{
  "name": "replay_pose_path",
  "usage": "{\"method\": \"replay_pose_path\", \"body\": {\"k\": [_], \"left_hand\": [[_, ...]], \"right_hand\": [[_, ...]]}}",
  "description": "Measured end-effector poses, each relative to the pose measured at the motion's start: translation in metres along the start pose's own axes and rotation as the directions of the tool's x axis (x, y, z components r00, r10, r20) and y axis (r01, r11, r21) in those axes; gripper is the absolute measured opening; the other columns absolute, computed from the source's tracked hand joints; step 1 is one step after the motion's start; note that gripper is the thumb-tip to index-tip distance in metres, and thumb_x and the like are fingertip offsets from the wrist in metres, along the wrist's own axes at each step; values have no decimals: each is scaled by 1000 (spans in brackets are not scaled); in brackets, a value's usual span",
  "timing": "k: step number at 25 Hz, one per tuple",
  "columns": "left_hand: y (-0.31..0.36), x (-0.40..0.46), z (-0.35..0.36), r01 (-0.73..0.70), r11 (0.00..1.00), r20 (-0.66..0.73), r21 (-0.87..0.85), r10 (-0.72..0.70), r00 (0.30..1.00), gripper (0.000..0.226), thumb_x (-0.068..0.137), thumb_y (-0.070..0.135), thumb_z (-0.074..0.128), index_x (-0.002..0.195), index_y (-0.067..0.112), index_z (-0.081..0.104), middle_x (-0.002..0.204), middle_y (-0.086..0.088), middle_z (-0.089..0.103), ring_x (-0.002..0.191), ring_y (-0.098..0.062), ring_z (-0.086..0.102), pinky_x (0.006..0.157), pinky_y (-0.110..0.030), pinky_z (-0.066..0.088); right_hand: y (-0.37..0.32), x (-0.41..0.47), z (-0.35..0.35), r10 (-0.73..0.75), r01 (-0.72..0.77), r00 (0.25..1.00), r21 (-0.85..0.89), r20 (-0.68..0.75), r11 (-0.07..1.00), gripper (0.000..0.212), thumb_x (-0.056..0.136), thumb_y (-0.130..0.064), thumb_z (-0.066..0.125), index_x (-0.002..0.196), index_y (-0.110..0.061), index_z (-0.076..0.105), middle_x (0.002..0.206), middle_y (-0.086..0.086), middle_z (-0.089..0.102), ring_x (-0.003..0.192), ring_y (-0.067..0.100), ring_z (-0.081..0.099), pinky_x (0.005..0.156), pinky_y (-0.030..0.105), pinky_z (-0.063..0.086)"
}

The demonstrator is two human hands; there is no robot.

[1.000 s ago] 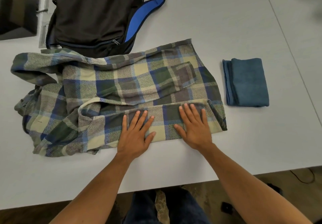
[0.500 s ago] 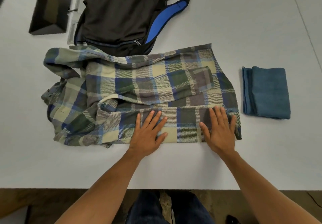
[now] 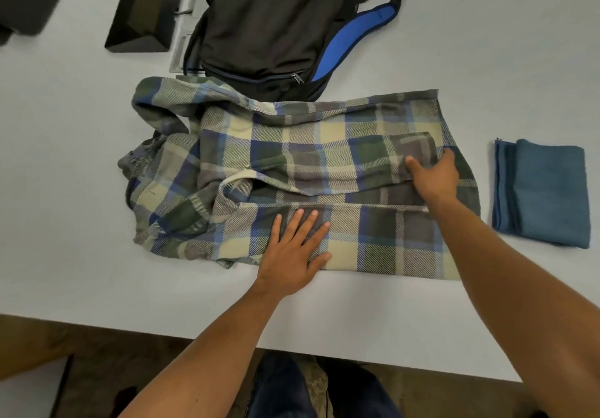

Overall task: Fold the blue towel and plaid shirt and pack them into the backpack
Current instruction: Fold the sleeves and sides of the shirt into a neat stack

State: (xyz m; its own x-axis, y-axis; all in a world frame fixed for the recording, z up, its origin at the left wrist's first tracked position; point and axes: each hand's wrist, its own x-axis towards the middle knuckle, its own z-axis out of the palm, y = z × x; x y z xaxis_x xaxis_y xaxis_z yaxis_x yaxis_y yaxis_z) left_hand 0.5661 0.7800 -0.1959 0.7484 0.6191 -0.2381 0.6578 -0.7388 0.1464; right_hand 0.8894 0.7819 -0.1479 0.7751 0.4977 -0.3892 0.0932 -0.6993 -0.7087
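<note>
Fingers of the right hand curl into the folded sleeve cuff of the green, blue and cream plaid flannel shirt, thumb on top; fingertips hidden in the cloth. Left hand lies flat, fingers spread, on the folded near hem. Folded blue terry towel sits apart, right. Black backpack, top cut off, touches the shirt's far edge on the white table.

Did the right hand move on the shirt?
Yes. The right hand went from the plaid shirt's near folded edge up to the sleeve cuff, toward the backpack.
</note>
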Motion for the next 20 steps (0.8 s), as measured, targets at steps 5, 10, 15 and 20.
{"method": "replay_pose_path", "body": {"k": [5, 10, 15, 20], "left_hand": [[-16, -15, -18, -45, 941, -53, -336, 29, 998, 58, 101, 54, 30, 151, 26, 31, 162, 4, 19, 150, -10, 1, 122, -44, 5], [-65, -70, -35, 80, 949, -466, -303, -221, 857, 32, 97, 28, 49, 126, 17, 57, 136, -6, 51, 130, -23, 44, 100, -48, 43], [-140, -87, -59, 417, 814, -386, -404, -565, 729, 61, 91, 35, 62, 143, 11, 38, 147, -15, 38, 136, -34, 36, 108, -55, 33], [-183, -86, -78, 570, 722, -49, -392, -635, 771, 64, 84, 35, 74, 138, 16, 45, 123, -10, 62, 117, -35, 55, 98, -53, 39]], "right_hand": [[-6, 3, 12, 158, -162, 987, 236, 34, 958, 42, 89, -21, 69, 127, -11, 55, 115, 8, 65, 95, 23, 64, 78, 37, 56], [-29, -23, 4, 30, -44, 999, 446, 39, 894, 21, 95, -1, 53, 104, -20, 56, 102, 5, 64, 89, 22, 65, 67, 32, 56], [-65, -53, -17, -78, 29, 995, 579, 61, 815, 22, 97, 4, 49, 109, -14, 55, 101, 2, 64, 89, 19, 65, 72, 32, 61], [-92, -73, -39, -172, 66, 983, 736, 69, 673, 27, 95, 8, 50, 96, -17, 59, 104, 2, 67, 106, 23, 66, 83, 41, 59]]}}
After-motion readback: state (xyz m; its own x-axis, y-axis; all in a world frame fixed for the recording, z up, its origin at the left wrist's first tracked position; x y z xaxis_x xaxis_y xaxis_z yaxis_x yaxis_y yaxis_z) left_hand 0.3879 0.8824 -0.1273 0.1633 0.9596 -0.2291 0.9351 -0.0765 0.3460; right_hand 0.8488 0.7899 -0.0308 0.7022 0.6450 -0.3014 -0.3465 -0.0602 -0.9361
